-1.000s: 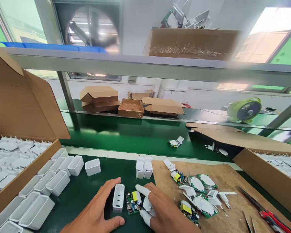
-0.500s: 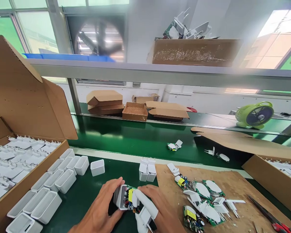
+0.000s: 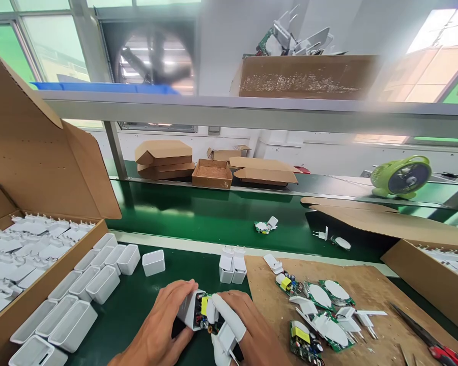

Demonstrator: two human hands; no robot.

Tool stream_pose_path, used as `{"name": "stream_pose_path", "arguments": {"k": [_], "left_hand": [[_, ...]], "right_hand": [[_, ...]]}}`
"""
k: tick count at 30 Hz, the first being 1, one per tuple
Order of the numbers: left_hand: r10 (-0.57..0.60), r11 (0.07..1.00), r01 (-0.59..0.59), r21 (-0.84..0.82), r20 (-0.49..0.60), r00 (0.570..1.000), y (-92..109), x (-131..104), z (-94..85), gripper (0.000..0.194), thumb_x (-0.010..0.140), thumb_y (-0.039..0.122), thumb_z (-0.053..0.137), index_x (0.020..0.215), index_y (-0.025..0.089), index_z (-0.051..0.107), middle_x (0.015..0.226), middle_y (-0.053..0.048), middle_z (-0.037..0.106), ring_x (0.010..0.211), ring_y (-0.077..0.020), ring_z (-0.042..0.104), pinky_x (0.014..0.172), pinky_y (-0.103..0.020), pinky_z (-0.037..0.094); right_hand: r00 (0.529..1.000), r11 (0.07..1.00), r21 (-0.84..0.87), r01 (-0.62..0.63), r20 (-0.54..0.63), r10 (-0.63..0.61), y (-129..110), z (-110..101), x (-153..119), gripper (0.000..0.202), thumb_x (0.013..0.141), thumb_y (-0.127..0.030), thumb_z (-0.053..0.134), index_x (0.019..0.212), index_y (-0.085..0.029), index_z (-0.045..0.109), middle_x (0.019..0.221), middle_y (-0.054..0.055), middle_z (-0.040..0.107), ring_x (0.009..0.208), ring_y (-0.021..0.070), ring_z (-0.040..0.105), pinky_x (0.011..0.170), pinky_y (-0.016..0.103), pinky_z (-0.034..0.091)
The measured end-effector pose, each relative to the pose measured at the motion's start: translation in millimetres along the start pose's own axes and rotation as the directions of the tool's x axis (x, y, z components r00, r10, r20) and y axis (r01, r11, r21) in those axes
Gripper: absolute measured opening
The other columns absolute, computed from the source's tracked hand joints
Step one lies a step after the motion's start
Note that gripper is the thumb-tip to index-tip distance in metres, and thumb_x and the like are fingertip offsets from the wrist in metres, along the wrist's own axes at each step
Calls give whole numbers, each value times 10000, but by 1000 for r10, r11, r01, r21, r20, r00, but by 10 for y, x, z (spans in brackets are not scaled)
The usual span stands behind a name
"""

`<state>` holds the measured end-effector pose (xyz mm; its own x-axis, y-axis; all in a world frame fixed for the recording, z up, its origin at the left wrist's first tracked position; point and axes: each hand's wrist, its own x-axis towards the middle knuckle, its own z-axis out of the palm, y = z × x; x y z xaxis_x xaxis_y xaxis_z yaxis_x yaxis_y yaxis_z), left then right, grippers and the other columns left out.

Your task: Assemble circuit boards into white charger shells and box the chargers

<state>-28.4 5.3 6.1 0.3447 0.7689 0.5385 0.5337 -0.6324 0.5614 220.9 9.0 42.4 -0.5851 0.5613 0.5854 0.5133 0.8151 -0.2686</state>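
My left hand grips a white plastic housing between thumb and fingers, its mouth turned right. My right hand, with white covers on thumb and index finger, holds a circuit board with a yellow part at that mouth. The board's left edge is in or against the housing; how deep I cannot tell. A white plug piece sits between the covered fingers. Rows of empty white housings stand to the left, and one lone housing lies beyond my left hand.
Several board assemblies and red-handled scissors lie on a brown board at right. Open cartons of white parts stand left and right. Further board assemblies rest on the green belt beneath a shelf.
The housing has tilted so its inside shows less, with the circuit board still at its mouth. On the green belt, the board assemblies have shifted left.
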Motion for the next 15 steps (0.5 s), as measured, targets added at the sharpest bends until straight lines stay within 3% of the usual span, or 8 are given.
{"name": "stream_pose_path", "arguments": {"k": [15], "left_hand": [[-14,1000,14,18,15,1000,-19,-13,4,650,1015,168,569,1600,286,312,1495,-125,574,1406,-284,521,1157,-465,500]], "right_hand": [[999,1000,0,-18,31,18,-88,-79,84,727,823,-44,507,1532,-139,378,1329,174,607,1194,326,550,998,474,573]]}}
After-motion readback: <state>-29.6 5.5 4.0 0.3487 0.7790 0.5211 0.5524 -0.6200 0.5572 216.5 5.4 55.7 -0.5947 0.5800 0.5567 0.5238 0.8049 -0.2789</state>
